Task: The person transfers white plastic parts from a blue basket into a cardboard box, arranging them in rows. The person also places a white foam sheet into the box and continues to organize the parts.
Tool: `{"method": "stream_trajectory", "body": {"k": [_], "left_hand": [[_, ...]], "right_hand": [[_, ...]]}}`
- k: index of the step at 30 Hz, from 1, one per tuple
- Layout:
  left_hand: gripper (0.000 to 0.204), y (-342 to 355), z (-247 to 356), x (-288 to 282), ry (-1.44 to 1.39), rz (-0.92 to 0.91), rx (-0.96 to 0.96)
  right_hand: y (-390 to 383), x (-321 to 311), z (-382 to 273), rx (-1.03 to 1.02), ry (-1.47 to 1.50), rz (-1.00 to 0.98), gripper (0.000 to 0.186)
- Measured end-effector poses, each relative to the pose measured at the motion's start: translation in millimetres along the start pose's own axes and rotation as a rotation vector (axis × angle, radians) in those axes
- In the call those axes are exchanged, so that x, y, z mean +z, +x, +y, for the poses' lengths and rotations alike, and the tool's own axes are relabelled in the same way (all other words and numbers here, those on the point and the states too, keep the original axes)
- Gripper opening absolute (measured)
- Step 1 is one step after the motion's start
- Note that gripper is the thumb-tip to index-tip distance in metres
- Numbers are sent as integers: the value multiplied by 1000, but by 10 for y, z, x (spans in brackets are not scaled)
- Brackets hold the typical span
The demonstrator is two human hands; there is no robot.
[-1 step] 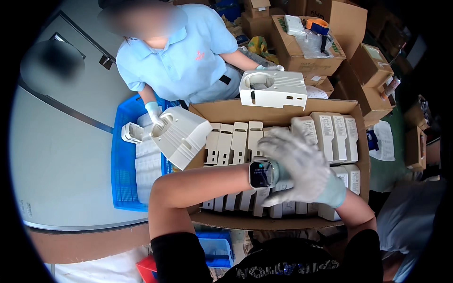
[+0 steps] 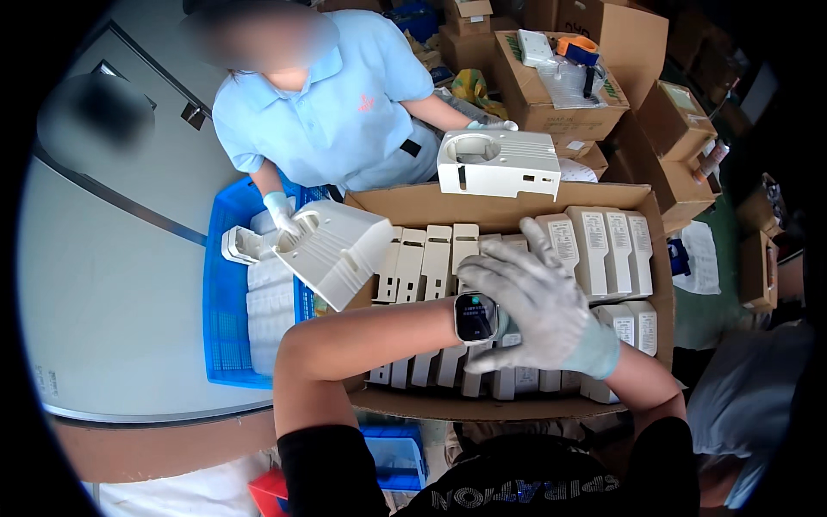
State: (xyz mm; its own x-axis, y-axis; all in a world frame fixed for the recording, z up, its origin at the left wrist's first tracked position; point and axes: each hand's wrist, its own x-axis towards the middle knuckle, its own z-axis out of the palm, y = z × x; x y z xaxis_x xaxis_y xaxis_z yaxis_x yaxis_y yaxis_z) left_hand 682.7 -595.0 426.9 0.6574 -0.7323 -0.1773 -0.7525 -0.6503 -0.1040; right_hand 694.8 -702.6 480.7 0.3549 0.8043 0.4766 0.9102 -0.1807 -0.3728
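My right hand (image 2: 534, 306), in a grey glove with a pale cuff, has its fingers spread over my left wrist, beside a smartwatch (image 2: 476, 317). My left hand is mostly hidden behind it. Both are above a large carton (image 2: 517, 409) packed with rows of white plastic housings (image 2: 590, 250). Across from me, a co-worker in a light blue shirt (image 2: 323, 121) holds two white housings, one tilted in one hand (image 2: 336, 258), the other higher up in the other (image 2: 517, 164).
A blue basket (image 2: 226, 345) with white parts stands at the left beside a pale panel surface (image 2: 121, 293). Stacked cardboard boxes (image 2: 637, 52) fill the back right. Blue and red bins (image 2: 388, 457) lie below the carton. Grey fabric (image 2: 732, 388) is at the lower right.
My right hand has shifted slightly left, further over the watch wrist. The co-worker's tilted housing has moved slightly to the right.
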Motion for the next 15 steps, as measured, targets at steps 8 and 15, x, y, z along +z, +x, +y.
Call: {"method": "stream_trajectory", "body": {"k": [8, 15], "left_hand": [[33, -211, -279, 532, -490, 247, -260], [21, -1126, -82, 388, -252, 728, -763]], "right_hand": [[31, 194, 39, -53, 25, -56, 76], [-863, 340, 1223, 752, 251, 375, 78]]}}
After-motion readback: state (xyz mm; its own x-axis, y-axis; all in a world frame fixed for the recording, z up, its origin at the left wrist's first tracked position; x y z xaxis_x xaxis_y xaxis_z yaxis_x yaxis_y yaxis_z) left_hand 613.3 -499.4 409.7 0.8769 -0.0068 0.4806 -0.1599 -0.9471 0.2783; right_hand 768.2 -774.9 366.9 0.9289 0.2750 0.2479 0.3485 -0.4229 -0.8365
